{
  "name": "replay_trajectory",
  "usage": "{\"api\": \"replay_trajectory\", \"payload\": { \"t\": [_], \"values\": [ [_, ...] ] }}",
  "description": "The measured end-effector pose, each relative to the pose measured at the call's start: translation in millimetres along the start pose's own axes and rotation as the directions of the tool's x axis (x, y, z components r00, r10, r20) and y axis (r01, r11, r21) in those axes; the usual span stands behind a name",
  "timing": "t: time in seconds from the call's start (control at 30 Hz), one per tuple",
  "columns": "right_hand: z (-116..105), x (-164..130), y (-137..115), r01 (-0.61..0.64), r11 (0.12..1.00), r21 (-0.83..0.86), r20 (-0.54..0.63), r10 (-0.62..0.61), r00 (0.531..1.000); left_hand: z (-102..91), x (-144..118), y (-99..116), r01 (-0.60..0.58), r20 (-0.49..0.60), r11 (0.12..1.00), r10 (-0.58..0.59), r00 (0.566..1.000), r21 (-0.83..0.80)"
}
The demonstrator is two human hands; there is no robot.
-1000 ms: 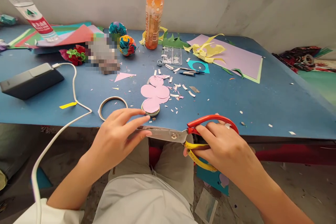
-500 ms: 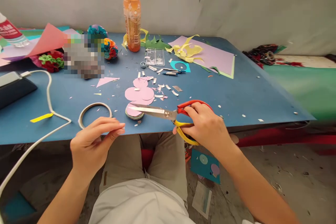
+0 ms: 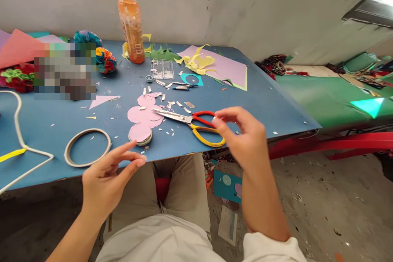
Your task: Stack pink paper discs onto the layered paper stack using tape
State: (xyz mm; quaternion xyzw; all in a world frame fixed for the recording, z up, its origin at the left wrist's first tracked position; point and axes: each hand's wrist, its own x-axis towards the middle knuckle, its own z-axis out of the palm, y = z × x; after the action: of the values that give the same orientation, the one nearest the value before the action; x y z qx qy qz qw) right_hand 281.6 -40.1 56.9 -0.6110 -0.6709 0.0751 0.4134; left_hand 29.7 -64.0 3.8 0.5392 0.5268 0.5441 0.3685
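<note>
Scissors (image 3: 192,123) lie flat on the blue table (image 3: 276,106) beside the pink paper circles (image 3: 144,114), blades nearly shut; right hand (image 3: 245,139) hovers just over the handles, fingers loose and empty; left hand (image 3: 107,176) open too, near the tape ring (image 3: 87,147).

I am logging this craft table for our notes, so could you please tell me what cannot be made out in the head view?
- Pixelated patch: blurred out, so what lies there is unknown.
- White cable: cut off by the left edge.
- Red and green paper flower: partly cut off by the left edge.
- Orange bottle: label too small to read.
- Left hand: whether its fingertips pinch anything is too small to tell.
</note>
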Motion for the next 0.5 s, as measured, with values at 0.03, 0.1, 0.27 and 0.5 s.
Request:
{"api": "replay_trajectory", "payload": {
  "t": [0.03, 0.1, 0.27, 0.5],
  "values": [
    [6.0, -12.2, -10.2, 0.014, 0.996, 0.093, 0.039, -0.017, 0.999, 3.3, -5.2, 0.3, 0.010, 0.037, 0.999, -0.008, 0.999, -0.038],
    [22.1, -36.0, -28.0, -0.001, 0.956, 0.293, 0.279, -0.084, 0.957, 8.6, -14.4, -1.1, -0.007, 0.113, 0.994, 0.019, 0.993, -0.111],
    [52.0, -63.5, -44.6, -0.074, 0.870, 0.487, 0.296, -0.084, 0.952, 7.5, -20.7, -8.8, -0.171, 0.252, 0.974, 0.205, 0.946, -0.149],
    [60.2, -59.1, -45.3, -0.190, 0.821, 0.538, 0.314, 0.014, 0.949, -1.6, -18.4, -15.7, -0.286, 0.317, 0.941, 0.330, 0.889, -0.178]
  ]
}}
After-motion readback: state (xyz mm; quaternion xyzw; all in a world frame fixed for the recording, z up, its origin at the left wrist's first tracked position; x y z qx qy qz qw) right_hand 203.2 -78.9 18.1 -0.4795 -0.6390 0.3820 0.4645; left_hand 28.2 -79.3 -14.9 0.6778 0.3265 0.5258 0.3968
